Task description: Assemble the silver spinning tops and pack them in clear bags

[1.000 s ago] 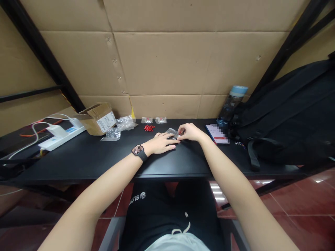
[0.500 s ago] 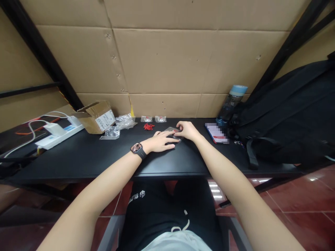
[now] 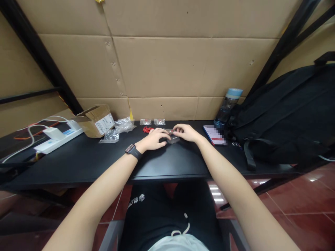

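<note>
Between my hands a small clear plastic bag (image 3: 173, 140) lies on the black desk, partly hidden by fingers. My left hand (image 3: 155, 139) rests at the bag's left side, fingers curved and thumb apart, fingertips touching its edge. At the bag's upper right, my right hand (image 3: 187, 132) has its thumb and fingertips pinched together on it. What the bag contains is too small and covered to make out. Just behind my left hand sits a small pile of red clip-like pieces (image 3: 147, 129). Two flat clear packets (image 3: 159, 122) with something red in them lie farther back.
Left: an opened cardboard box (image 3: 95, 122), crumpled clear plastic bags (image 3: 111, 136) and a white power strip (image 3: 59, 139) with cables. Right: a phone (image 3: 212, 134), a blue-lidded bottle (image 3: 227, 106) and a large black backpack (image 3: 285, 115). A cardboard wall (image 3: 167, 69) closes off the back.
My left hand has drawn back leftward, from lying stretched over the bag to curving at its edge, near the red pieces. More of the bag shows. The camera view has tilted slightly upward.
</note>
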Demonstrator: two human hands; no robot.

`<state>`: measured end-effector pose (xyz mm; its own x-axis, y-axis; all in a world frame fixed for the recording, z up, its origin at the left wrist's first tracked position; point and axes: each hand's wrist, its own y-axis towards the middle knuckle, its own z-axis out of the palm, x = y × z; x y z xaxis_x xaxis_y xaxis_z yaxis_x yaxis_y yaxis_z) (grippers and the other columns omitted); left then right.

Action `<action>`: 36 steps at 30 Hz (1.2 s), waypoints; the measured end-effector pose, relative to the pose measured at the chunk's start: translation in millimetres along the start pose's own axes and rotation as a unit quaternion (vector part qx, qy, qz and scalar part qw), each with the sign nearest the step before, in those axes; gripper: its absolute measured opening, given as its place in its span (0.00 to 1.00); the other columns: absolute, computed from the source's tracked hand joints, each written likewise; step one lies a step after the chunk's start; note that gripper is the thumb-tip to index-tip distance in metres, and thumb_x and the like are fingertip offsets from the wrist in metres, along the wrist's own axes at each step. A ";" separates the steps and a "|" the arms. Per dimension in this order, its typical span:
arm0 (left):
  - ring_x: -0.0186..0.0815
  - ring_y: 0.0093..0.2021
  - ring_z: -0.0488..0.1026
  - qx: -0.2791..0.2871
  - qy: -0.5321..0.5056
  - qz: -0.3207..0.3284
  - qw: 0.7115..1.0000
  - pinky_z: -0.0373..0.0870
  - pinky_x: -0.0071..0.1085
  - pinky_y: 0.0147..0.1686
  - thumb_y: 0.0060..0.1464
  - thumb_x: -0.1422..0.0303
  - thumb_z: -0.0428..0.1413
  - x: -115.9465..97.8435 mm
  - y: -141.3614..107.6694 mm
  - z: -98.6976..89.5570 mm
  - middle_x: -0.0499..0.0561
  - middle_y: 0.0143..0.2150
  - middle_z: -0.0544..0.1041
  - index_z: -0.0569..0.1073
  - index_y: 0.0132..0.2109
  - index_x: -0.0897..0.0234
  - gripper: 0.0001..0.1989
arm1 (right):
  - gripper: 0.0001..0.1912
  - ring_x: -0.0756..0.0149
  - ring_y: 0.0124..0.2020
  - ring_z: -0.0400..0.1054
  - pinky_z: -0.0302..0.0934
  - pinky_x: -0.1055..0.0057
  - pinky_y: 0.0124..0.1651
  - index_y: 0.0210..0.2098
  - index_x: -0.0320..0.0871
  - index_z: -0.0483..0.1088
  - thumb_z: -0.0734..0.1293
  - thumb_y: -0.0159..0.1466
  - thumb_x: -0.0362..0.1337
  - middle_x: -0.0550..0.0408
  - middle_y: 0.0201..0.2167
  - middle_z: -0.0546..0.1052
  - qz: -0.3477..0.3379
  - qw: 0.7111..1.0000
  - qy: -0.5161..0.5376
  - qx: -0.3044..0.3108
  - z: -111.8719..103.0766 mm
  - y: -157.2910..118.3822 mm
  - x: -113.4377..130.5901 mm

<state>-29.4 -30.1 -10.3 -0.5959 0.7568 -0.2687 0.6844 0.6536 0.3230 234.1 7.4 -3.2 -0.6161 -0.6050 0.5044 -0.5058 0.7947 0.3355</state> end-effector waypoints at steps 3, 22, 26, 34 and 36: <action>0.49 0.60 0.70 -0.068 0.012 -0.050 0.996 0.64 0.48 0.60 0.56 0.73 0.57 2.0 2.8 5.7 0.54 0.61 0.75 0.69 0.65 0.51 0.30 | 0.10 0.69 0.31 0.68 0.60 0.72 0.38 0.42 0.43 0.77 0.66 0.62 0.33 0.55 0.37 0.78 -0.017 1.000 0.011 -0.010 -10.4 -3.1 -9.4; 0.39 0.41 0.80 -0.142 -0.170 -0.211 0.952 0.69 0.37 0.49 0.61 0.65 0.57 9.5 10.0 18.0 0.49 0.39 0.83 0.72 0.49 0.59 0.10 | 0.11 0.68 0.26 0.71 0.64 0.72 0.35 0.37 0.42 0.72 0.74 0.56 0.37 0.56 0.26 0.79 0.128 0.966 0.226 0.015 8.2 0.9 -2.7; 0.40 0.45 0.79 -0.145 -0.101 -0.228 0.958 0.63 0.42 0.56 0.62 0.70 0.56 -1.5 8.5 17.0 0.45 0.38 0.84 0.64 0.63 0.56 0.23 | 0.27 0.70 0.24 0.69 0.62 0.76 0.31 0.54 0.46 0.63 0.73 0.56 0.32 0.62 0.25 0.79 0.160 0.968 0.193 0.001 15.1 0.5 2.9; 0.49 0.57 0.68 -0.050 0.065 -0.188 0.979 0.59 0.47 0.54 0.68 0.66 0.47 1.9 8.0 24.3 0.54 0.54 0.79 0.79 0.57 0.48 0.19 | 0.17 0.66 0.35 0.72 0.64 0.71 0.44 0.47 0.44 0.81 0.66 0.62 0.29 0.55 0.33 0.79 0.059 0.995 -0.055 0.057 15.2 5.2 5.8; 0.49 0.60 0.65 -0.037 0.073 -0.187 0.979 0.58 0.47 0.55 0.66 0.70 0.47 4.3 6.8 25.3 0.53 0.60 0.75 0.79 0.59 0.45 0.22 | 0.19 0.61 0.42 0.73 0.65 0.68 0.50 0.49 0.44 0.82 0.71 0.59 0.31 0.50 0.42 0.79 0.037 0.993 -0.095 0.055 15.5 4.7 6.6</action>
<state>-16.7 -22.2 -32.2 -0.8558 0.4527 -0.2503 0.3787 0.8779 0.2930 218.3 6.4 -10.7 -0.7516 -0.5510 0.3626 -0.5109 0.8340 0.2081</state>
